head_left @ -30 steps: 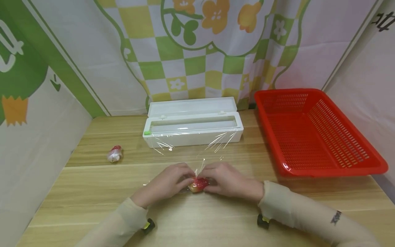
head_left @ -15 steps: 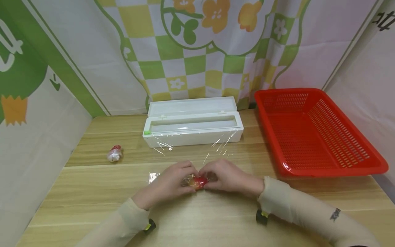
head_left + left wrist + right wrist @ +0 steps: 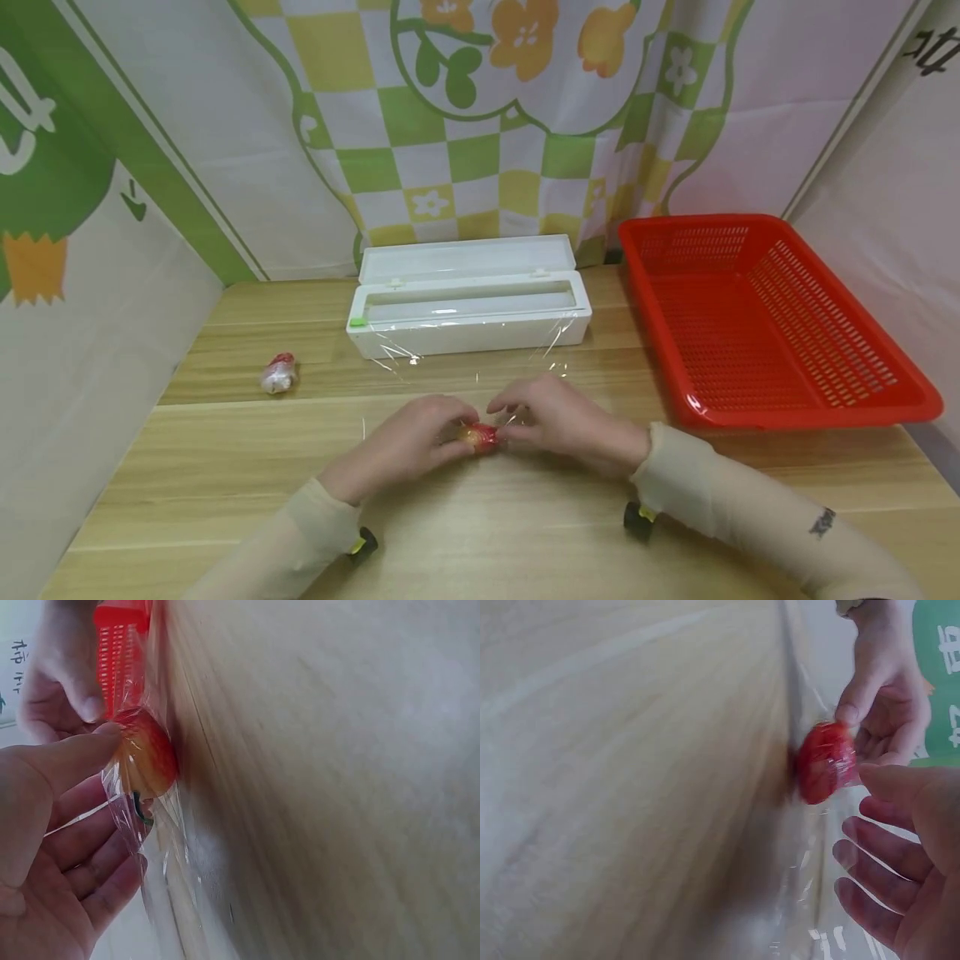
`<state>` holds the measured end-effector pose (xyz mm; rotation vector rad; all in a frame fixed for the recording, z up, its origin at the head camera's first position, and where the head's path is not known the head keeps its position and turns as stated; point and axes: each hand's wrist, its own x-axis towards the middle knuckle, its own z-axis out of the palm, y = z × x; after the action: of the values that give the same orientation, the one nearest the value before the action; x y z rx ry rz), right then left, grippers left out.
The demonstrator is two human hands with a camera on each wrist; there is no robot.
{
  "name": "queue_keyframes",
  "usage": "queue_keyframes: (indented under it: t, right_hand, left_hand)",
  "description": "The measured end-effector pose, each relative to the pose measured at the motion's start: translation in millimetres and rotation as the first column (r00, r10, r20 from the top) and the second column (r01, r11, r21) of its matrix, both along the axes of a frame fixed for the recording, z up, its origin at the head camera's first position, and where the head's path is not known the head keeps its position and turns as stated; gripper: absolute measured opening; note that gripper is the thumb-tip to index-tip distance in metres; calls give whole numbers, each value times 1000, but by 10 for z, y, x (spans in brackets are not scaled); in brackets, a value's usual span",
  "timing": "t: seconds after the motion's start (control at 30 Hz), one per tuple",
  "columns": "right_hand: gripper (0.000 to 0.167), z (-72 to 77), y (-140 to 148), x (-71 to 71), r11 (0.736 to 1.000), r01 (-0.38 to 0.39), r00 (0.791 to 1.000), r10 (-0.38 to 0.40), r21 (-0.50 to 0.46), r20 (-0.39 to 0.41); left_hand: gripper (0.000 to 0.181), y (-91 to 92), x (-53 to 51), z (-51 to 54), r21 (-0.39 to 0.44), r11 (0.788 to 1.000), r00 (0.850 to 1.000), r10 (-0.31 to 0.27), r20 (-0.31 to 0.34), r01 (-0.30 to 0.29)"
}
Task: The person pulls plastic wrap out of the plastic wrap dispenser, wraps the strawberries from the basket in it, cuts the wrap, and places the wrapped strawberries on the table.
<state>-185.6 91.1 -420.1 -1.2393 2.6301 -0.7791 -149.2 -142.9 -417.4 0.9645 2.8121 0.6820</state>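
A small red-and-yellow fruit [image 3: 480, 437] lies in clear cling film near the middle of the table, between both hands. In the left wrist view, the fruit [image 3: 150, 754] shows a dark green stem, and creased film [image 3: 131, 814] hangs past it. My left hand [image 3: 408, 442] holds it from the left, thumb pressed on its side and fingers beneath the film. My right hand [image 3: 566, 417] is at its right side; in the right wrist view the thumb touches the film-covered fruit [image 3: 825, 761] while the other fingers spread loosely, holding nothing.
Behind the hands stands a white cling film dispenser [image 3: 468, 333], lid raised, film stretching forward from it. A red plastic basket [image 3: 686, 400] sits at the right. Another small film-wrapped red-and-white item [image 3: 279, 373] rests on the wooden table [image 3: 225, 467] at left.
Both hands first pinched film above the fruit, then pressed it against the sides. The right fingers have since loosened and drawn slightly right; the left hand keeps its hold. The fruit has shifted slightly.
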Motion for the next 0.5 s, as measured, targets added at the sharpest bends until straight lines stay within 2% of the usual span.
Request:
queue_keyframes:
  t: [0.1, 0.27, 0.4, 0.5]
  right_hand:
    - [30, 63, 10, 14, 1000, 6, 1000, -6, 1, -30]
    - [24, 104, -22, 39, 998, -55, 994, 55, 3, -98]
    - [22, 60, -63, 45, 997, -73, 991, 74, 10, -110]
    - [25, 22, -83, 40, 998, -65, 993, 66, 12, -103]
  left_hand:
    - [24, -5, -16, -6, 5, 1000, 1000, 19, 23, -19]
    - [21, -19, -39, -24, 31, 999, 998, 27, 49, -29]
    - [20, -33, -50, -37, 45, 999, 999, 26, 44, -28]
    - [21, -45, -59, -45, 41, 999, 1000, 27, 15, -27]
